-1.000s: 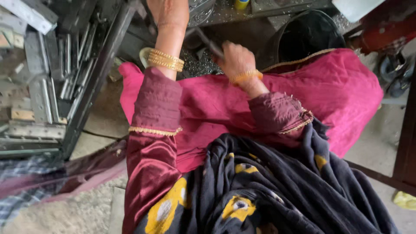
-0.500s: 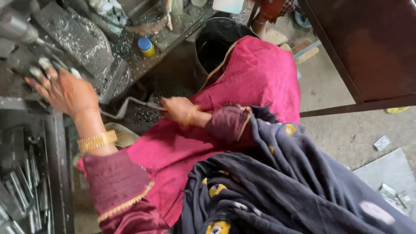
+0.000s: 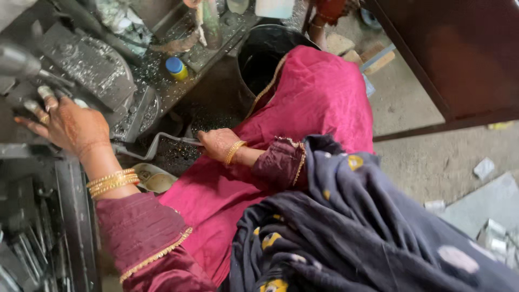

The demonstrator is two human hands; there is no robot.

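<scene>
My left hand (image 3: pixel 67 127) reaches out to the left, fingers spread flat on a dark metal machine part (image 3: pixel 84 65) strewn with bright shavings. My right hand (image 3: pixel 216 143) is closed around the end of a bent grey metal handle (image 3: pixel 162 139) that runs to the left, low beside my pink-clad knee (image 3: pixel 313 103). Gold bangles ring both wrists. A dark patterned scarf (image 3: pixel 351 227) covers my lap.
A black bucket (image 3: pixel 265 51) stands beyond my knee. A small yellow bottle with a blue cap (image 3: pixel 177 67) sits on the shaving-covered bench. Several metal rods lie in a tray (image 3: pixel 32 243) at lower left. A dark brown cabinet (image 3: pixel 459 54) fills the upper right.
The view has swung from looking forward at both raised hands to looking down left. My left hand moved out onto the machine; my right dropped low onto the handle.
</scene>
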